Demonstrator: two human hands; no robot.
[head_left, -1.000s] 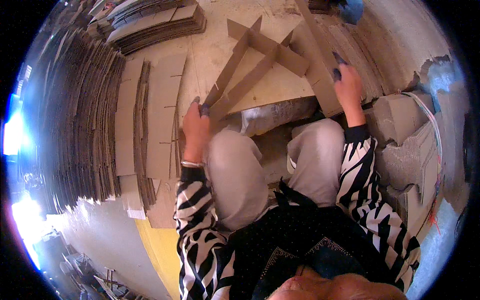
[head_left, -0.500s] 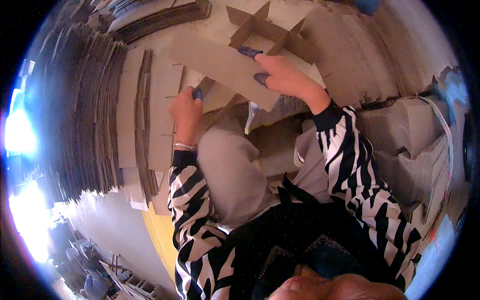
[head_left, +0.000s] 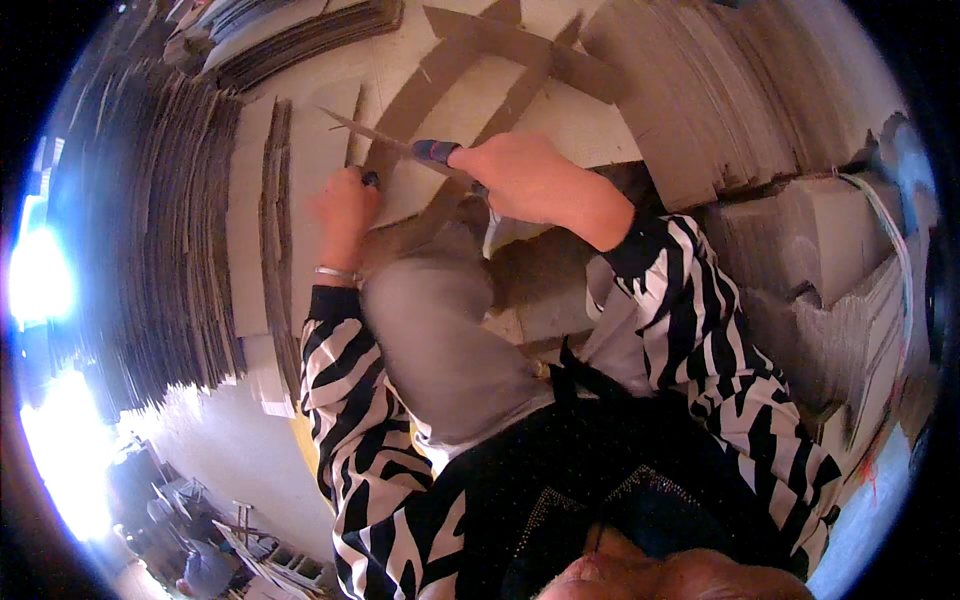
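Observation:
My right hand (head_left: 545,185), with dark covers on its fingertips, pinches a brown cardboard strip (head_left: 365,132) that shows nearly edge-on. This strip lies across the near part of a cardboard divider grid (head_left: 420,95), made of crossed strips standing on edge. My left hand (head_left: 343,210) is closed at the near left end of the grid, its covered thumb against one of the grid's long strips. Another long strip (head_left: 520,90) of the grid runs beneath my right hand. The slots of the held strip cannot be made out.
Tall stacks of cardboard sheets stand at the left (head_left: 165,230) and the right (head_left: 700,110). A flatter stack (head_left: 300,45) lies at the far left. Thin upright strips (head_left: 272,220) stand beside my left hand. Bundled cardboard (head_left: 810,240) is near my right arm.
My right hand has come nearer and left, turning the strip from broadside to nearly edge-on above the grid. My left hand has shifted slightly left. The grid's long strips now show more fully.

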